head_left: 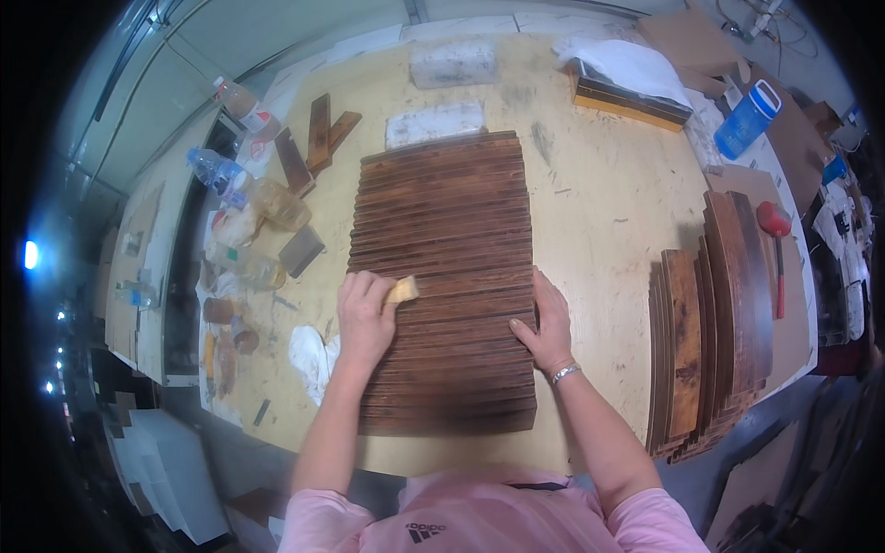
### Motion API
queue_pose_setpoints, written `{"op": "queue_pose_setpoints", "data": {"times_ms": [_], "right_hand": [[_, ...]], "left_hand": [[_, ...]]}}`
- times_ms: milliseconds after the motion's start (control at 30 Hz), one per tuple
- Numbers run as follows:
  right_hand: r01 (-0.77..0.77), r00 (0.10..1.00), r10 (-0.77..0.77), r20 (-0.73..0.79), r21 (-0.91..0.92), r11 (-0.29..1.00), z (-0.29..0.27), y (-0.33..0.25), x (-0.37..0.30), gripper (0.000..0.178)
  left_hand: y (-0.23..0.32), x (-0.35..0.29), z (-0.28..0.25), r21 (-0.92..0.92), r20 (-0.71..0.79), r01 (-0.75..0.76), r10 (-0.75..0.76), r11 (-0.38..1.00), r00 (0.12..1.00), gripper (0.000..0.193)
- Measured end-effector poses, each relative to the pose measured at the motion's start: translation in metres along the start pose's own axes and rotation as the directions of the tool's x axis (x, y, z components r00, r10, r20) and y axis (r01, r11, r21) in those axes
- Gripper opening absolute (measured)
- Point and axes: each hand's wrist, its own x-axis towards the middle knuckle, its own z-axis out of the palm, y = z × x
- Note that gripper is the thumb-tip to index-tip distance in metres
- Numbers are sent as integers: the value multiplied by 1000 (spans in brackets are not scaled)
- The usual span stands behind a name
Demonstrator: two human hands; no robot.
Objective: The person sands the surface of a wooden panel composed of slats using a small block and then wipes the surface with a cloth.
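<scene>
A row of dark brown wooden strips (442, 240) lies side by side across the middle of the table, their grain running left to right. Near the row's left edge, my left hand (366, 313) is closed round a small yellowish sponge (403, 290), which sits over the strips. At the opposite side, my right hand (548, 323) rests against the strips' right ends, fingers stretched out along the edge and thumb apart. A bracelet circles the right wrist.
Stacked brown boards (687, 341) stand at the right beside a red-headed mallet (774, 221). Farther back are a blue bottle (747, 120) and white-wrapped blocks (452, 64). Plastic bottles (281, 203), a white cloth (313, 355) and loose wood pieces (319, 134) lie along the left.
</scene>
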Motion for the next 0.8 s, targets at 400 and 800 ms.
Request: {"op": "queue_pose_setpoints", "data": {"times_ms": [400, 800], "right_hand": [[-8, 1000, 8, 15, 0, 1000, -1, 2, 0, 92], [8, 1000, -7, 18, -24, 1000, 2, 7, 0, 94]], "left_hand": [[3, -5, -6, 65, -107, 40, -33, 997, 994, 26], [1, -7, -17, 78, 66, -25, 19, 997, 998, 26]]}}
